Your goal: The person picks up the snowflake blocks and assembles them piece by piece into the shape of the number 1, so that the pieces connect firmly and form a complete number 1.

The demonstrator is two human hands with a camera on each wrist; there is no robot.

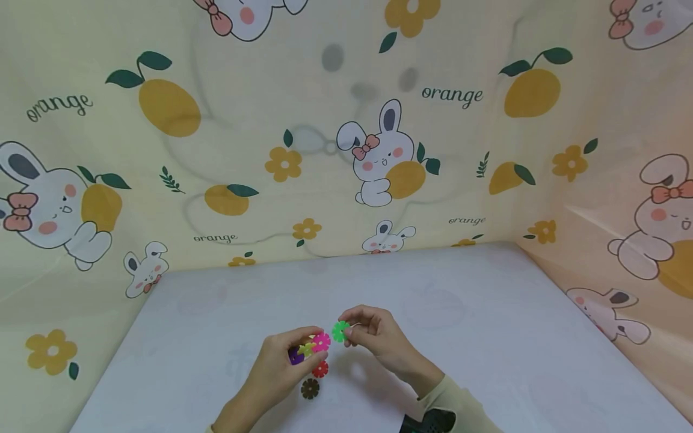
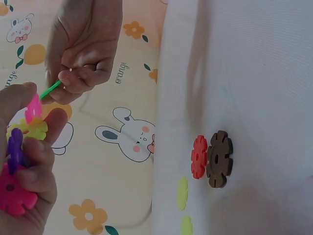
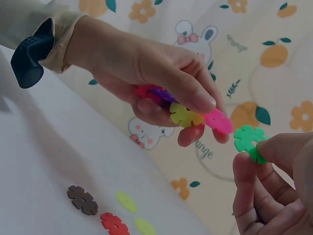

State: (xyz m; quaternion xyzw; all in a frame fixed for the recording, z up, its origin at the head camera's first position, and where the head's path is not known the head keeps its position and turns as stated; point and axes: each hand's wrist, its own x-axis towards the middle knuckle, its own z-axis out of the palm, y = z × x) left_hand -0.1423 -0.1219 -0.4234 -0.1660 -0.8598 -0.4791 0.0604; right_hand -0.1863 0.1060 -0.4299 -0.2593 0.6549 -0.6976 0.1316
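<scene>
My left hand point(image 1: 278, 364) grips a short chain of notched plastic flower discs joined edge to edge. A pink disc point(image 3: 218, 121) forms its outer end, followed by a yellow disc point(image 3: 185, 115), a purple disc point(image 2: 15, 148) and a deeper pink disc point(image 2: 18, 192) against the palm. Between the thumb and fingers of my right hand point(image 1: 373, 331) is a green flower disc point(image 3: 248, 139), pinched by its edge. It stands beside the chain's pink end; in the left wrist view it shows edge-on, its tip overlapping that pink disc.
Below the left hand, a red disc point(image 2: 199, 157) and a brown disc point(image 1: 310, 388) lie side by side on the white table point(image 1: 460, 361). Near them lie two yellow discs point(image 3: 126, 201). A printed cloth point(image 1: 303, 108) walls the table's back and sides.
</scene>
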